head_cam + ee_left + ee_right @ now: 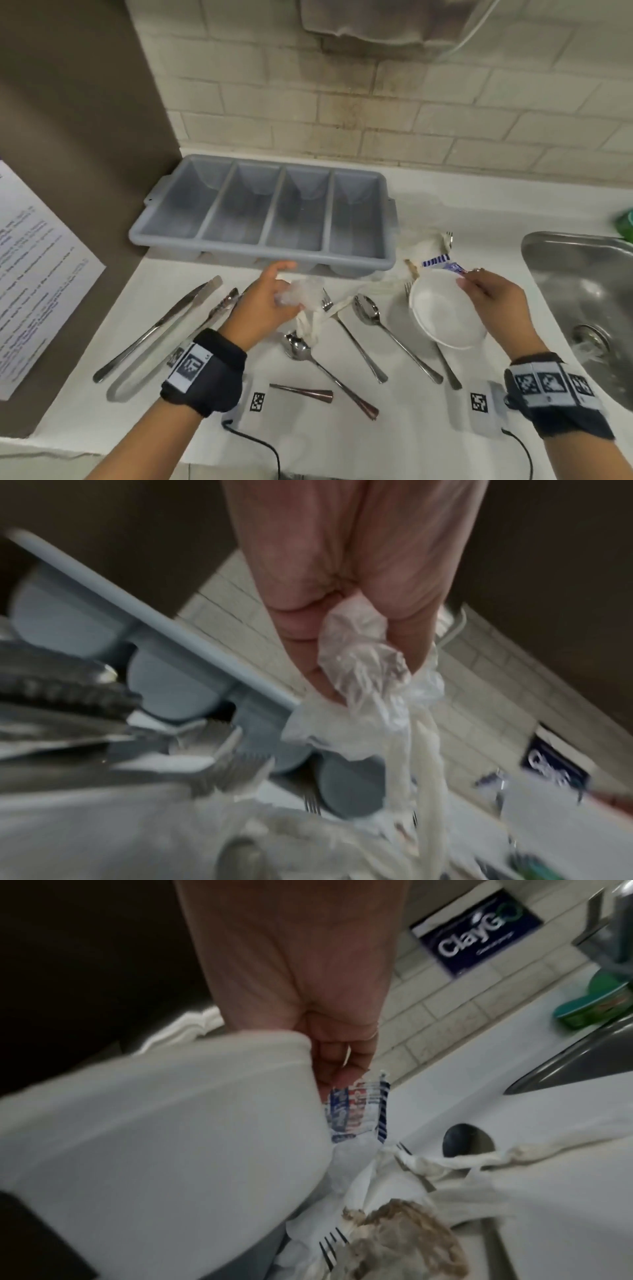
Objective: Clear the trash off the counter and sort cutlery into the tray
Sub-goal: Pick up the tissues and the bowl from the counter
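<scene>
1. Left hand (270, 301) clutches crumpled plastic wrap (363, 653), light and limp, above the forks.
2. Right hand (493, 298) pinches bowl (445, 308) rim and, apparently, a packet (346, 1110).
3. Tray (263, 240) empty; cutlery on counter.

I am standing in a shared kitchen or pantry: a white counter (479, 212) against a pale tiled wall (376, 113), a steel sink (582, 291) to my right, a grey cutlery tray (263, 246), and a printed notice (37, 274) taped on the side panel.
</scene>
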A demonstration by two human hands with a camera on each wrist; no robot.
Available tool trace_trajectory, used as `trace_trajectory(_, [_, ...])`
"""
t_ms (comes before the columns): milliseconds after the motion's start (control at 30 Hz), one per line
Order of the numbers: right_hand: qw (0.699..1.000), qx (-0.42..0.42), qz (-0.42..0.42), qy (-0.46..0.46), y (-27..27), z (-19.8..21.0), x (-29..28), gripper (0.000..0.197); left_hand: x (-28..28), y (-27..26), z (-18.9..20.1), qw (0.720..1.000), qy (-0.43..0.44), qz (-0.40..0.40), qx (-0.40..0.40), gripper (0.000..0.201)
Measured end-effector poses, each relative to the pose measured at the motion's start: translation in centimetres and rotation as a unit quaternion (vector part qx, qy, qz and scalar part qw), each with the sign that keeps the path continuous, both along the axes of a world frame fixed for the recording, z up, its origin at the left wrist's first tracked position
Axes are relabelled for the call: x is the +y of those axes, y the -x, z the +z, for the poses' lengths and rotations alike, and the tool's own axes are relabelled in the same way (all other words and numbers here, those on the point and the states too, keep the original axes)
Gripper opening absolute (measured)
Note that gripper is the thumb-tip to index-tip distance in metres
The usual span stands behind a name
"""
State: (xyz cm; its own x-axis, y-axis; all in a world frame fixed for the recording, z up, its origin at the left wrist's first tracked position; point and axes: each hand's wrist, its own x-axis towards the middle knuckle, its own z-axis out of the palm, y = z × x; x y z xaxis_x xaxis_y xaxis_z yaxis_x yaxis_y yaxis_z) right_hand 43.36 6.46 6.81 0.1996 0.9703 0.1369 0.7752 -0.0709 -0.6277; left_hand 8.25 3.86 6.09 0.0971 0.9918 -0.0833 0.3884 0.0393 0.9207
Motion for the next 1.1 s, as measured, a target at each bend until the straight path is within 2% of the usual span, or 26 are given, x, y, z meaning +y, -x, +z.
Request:
trace_trajectory(100, [0.998, 0.024, -0.049, -0.014, -1.2, 0.4, -3.0, 0.018, 1.7, -3.5, -2.3, 0.986, 0.002, -0.061, 0.153, 0.041])
trace_trajectory(167, [0.997, -0.006, -0.067, -0.025, -1.9, -0.3, -4.4, 0.018, 2.4, -4.7, -3.6, 0.962, 0.013, -0.101, 0.255, 0.035])
trace_trajectory(233, [0.995, -0.022, -0.090, -0.039, -2.2, -1.0, -5.6, 0.016, 2.9, -5.2, -4.7, 0.932, 0.029, -0.152, 0.329, 0.034])
trace_trajectory(300, [0.994, -0.034, -0.096, -0.044, -2.3, -1.3, -6.6, 0.014, 2.9, -5.4, -5.3, 0.906, 0.043, -0.168, 0.387, 0.032])
trace_trajectory(333, [0.994, -0.032, -0.089, -0.048, -2.2, -1.5, -7.2, 0.015, 2.8, -5.4, -5.5, 0.900, 0.040, -0.163, 0.402, 0.031])
trace_trajectory(400, [0.996, 0.032, -0.080, -0.037, -2.2, -1.8, -8.2, 0.017, 2.6, -5.6, -5.5, 0.895, 0.030, -0.145, 0.421, 0.031])
trace_trajectory(500, [0.985, 0.120, -0.121, -0.011, -2.3, -2.3, -9.9, 0.020, 2.6, -5.8, -5.6, 0.894, 0.022, -0.123, 0.430, 0.031])
trace_trajectory(600, [0.979, 0.132, -0.156, -0.011, -2.3, -2.6, -12.4, 0.020, 2.6, -5.6, -4.9, 0.893, 0.035, -0.142, 0.426, 0.022])
trace_trajectory(667, [0.978, 0.111, -0.173, -0.016, -2.0, -2.8, -14.6, 0.019, 2.3, -5.0, -3.8, 0.917, 0.013, -0.117, 0.381, 0.021])
trace_trajectory(733, [0.974, 0.103, -0.203, -0.019, -1.3, -2.8, -16.6, 0.018, 2.3, -4.3, -2.4, 0.941, -0.047, -0.057, 0.330, 0.020])
trace_trajectory(833, [0.954, 0.163, -0.253, -0.012, 0.2, -2.7, -19.3, 0.033, 1.8, -3.2, 0.2, 0.943, -0.192, 0.017, 0.270, 0.021])
trace_trajectory(900, [0.939, 0.188, -0.287, -0.008, 1.4, -2.8, -20.9, 0.043, 1.1, -2.4, 2.4, 0.970, -0.198, 0.054, 0.131, 0.035])
trace_trajectory(933, [0.936, 0.182, -0.301, -0.006, 2.0, -3.0, -21.7, 0.042, 0.7, -1.9, 3.3, 0.977, -0.191, 0.052, 0.076, 0.043])
trace_trajectory(1000, [0.930, 0.158, -0.332, -0.009, 3.3, -3.3, -23.2, 0.032, -0.7, -1.6, 5.7, 0.975, -0.222, 0.024, -0.004, 0.052])
trace_trajectory(1100, [0.908, 0.166, -0.383, -0.020, 4.9, -3.5, -25.7, 0.025, -3.0, -2.0, 8.9, 0.946, -0.294, -0.083, -0.106, 0.035])
